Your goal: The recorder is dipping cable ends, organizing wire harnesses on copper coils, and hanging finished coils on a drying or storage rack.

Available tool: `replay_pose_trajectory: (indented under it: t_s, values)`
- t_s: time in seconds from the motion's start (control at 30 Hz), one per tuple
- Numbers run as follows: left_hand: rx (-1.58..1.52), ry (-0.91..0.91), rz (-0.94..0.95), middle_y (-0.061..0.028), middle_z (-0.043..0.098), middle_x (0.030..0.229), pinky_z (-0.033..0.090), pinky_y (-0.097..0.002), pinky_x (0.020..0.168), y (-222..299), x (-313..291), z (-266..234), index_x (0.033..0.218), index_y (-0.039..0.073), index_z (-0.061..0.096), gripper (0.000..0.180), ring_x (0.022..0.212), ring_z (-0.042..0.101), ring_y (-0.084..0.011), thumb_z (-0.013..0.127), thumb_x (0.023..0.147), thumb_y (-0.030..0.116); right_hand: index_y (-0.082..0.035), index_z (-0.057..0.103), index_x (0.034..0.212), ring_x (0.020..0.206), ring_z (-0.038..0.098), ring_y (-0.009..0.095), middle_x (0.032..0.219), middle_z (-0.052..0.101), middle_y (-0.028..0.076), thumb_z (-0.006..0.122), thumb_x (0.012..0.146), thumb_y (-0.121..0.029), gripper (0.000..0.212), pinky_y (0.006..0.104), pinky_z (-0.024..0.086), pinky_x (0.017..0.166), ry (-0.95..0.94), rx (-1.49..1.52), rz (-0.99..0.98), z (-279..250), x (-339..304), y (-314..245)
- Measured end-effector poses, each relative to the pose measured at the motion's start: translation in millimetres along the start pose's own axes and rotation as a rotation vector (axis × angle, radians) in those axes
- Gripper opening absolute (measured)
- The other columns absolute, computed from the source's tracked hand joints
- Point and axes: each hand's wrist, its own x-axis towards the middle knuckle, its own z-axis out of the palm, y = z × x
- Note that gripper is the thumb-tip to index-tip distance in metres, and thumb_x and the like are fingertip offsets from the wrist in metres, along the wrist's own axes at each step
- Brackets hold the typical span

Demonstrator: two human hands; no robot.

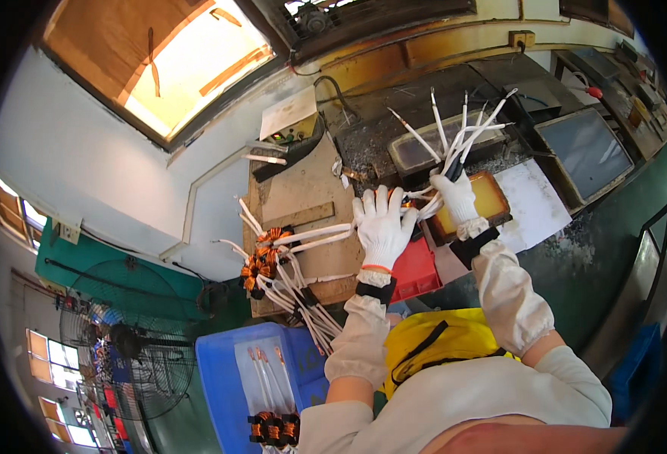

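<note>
My right hand point(455, 198), in a white glove, is closed around a bundle of white-sleeved wire leads point(466, 142). Their bare ends fan out upward above a dark tray, and a black band shows where I grip. My left hand point(383, 228), also gloved, lies with its fingers stretched and spread, partly over a copper-wound coil point(407, 201). That coil is mostly hidden under the fingers. To the left on the board rest more copper-wound coils point(258, 266), their long white leads reaching toward my left hand and down over the board's edge.
Beside my right hand sits a square pot of yellowish material point(488, 198), next to a white sheet point(534, 203). A red tray point(416, 274) lies below my hands. A blue bin point(227, 359) with more coils stands lower left, near a large fan point(125, 340). A control box point(292, 121) is behind.
</note>
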Motion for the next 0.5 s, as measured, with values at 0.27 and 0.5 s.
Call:
replay_pose_trajectory:
  t_s: [0.27, 0.5]
  values:
    - [-0.015, 0.016, -0.008, -0.0110, 0.055, 0.102, 0.035, -0.0450, 0.084, 3, 2, -1, 0.101, 0.009, 0.059, 0.039, 0.095, 0.047, -0.0305, 0.062, 0.069, 0.031, -0.001, 0.057, 0.095, 0.070, 0.054, 0.012, 0.081, 0.060, 0.003, 0.067, 0.071, -0.011, 0.028, 0.0264, 0.044, 0.064, -0.015, 0.040, 0.041, -5, 7, 4]
    - [-0.010, -0.020, -0.029, -0.0111, 0.055, 0.103, 0.035, -0.0439, 0.085, 1, 0, -3, 0.100, 0.010, 0.060, 0.038, 0.096, 0.047, -0.0301, 0.062, 0.069, 0.033, -0.001, 0.057, 0.095, 0.073, 0.055, 0.013, 0.083, 0.061, 0.004, 0.067, 0.070, -0.012, 0.029, 0.0270, 0.045, 0.067, -0.038, 0.055, 0.047, -5, 5, 6]
